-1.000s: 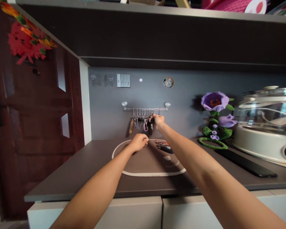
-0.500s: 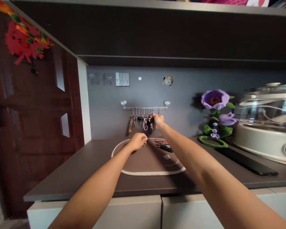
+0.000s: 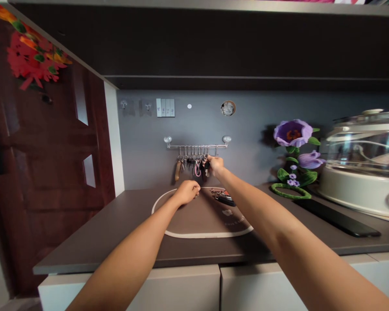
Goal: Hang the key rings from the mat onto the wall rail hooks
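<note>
Leftmost, a dark red door (image 3: 52, 181) stands with a red decoration (image 3: 32, 65) hung high on it; right of it a brown counter (image 3: 84, 242) runs along a grey wall (image 3: 149, 134), where a switch panel (image 3: 165, 108) sits high up; lower on the wall, a clear rail (image 3: 188, 146) carries a row of hooks, its hanging things starting at the left with a tan fob (image 3: 177, 171) and going on to small keys and a pink loop (image 3: 197, 169); below this row, the left hand (image 3: 187, 192) is over the far part of a brown mat (image 3: 201, 220) with a pale rim, its fingers curled together, though I cannot tell whether they hold anything; at the right part of the row, the right hand (image 3: 215, 164) has its thumb and fingertips clamped on the top of a bunch of keys (image 3: 207, 172), just below the rail; under that forearm, a dark key set (image 3: 225, 199) lies at the mat's far right; farther right come purple flowers (image 3: 293, 132) above a green ring (image 3: 290, 191), a flat black slab (image 3: 340, 219) nearer, and a white appliance (image 3: 359, 190) with a clear upper part.
</note>
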### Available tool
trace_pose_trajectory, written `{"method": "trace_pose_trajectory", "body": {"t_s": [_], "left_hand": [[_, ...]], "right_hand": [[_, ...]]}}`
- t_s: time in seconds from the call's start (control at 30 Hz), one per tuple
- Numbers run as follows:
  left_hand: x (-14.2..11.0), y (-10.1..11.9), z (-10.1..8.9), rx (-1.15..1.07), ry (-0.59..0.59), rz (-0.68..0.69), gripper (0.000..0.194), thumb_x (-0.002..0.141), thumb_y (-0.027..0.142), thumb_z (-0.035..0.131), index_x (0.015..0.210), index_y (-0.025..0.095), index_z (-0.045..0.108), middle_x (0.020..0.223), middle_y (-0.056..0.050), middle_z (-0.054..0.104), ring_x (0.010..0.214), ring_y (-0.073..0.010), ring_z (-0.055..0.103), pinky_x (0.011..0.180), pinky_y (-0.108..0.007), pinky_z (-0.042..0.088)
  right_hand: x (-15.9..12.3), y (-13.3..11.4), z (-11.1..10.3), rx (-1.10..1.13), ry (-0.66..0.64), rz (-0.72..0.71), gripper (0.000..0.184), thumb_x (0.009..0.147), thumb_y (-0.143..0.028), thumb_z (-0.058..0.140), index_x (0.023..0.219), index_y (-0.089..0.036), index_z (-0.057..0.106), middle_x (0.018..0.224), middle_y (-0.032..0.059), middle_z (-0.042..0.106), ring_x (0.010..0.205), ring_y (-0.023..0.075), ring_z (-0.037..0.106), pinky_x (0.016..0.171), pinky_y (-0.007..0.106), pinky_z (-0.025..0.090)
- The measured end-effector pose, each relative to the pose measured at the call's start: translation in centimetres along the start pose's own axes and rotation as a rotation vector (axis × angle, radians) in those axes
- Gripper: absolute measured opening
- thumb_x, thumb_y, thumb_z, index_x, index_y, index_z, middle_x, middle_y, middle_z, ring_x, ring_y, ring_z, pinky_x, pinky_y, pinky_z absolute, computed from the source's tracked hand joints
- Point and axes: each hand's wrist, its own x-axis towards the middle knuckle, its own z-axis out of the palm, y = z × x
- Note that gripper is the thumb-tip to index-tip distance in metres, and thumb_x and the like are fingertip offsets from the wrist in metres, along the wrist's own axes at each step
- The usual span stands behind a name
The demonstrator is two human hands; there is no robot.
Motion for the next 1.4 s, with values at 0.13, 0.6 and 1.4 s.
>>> {"method": "trace_pose_trajectory", "body": {"t_s": [0.13,0.6,1.4], "left_hand": [[0.0,-0.1,0.1,0.004,-0.004,0.012,0.021,0.075,0.018,0.039,0.068,0.012,0.058,0.068,-0.005,0.065,0.057,-0.0116,0.06,0.058,-0.021,0.043],[-0.6,0.9,0.4,-0.055,-0.025,-0.023,0.023,0.075,0.022,0.047,0.089,0.011,0.061,0.077,-0.006,0.065,0.067,-0.0138,0.059,0.064,-0.024,0.044],[2.7,4.1,5.3,0.146,-0.091,0.14,0.029,0.072,0.019,0.056,0.1,0.017,0.062,0.09,-0.006,0.057,0.087,-0.0177,0.052,0.083,-0.03,0.039]], "right_hand": [[0.1,0.5,-0.7,0.029,-0.066,-0.021,0.018,0.077,-0.015,0.048,0.06,-0.017,0.045,0.042,-0.0048,0.046,0.037,0.0075,0.043,0.041,0.02,0.04],[-0.6,0.2,-3.7,-0.141,-0.219,-0.002,0.014,0.073,-0.005,0.046,0.077,-0.014,0.056,0.068,-0.0001,0.06,0.057,0.0054,0.052,0.058,0.016,0.042],[-6.3,1.2,-14.1,-0.61,-0.183,-0.143,0.021,0.075,-0.01,0.045,0.093,-0.014,0.055,0.081,0.0049,0.064,0.06,0.0089,0.059,0.066,0.026,0.048]]}}
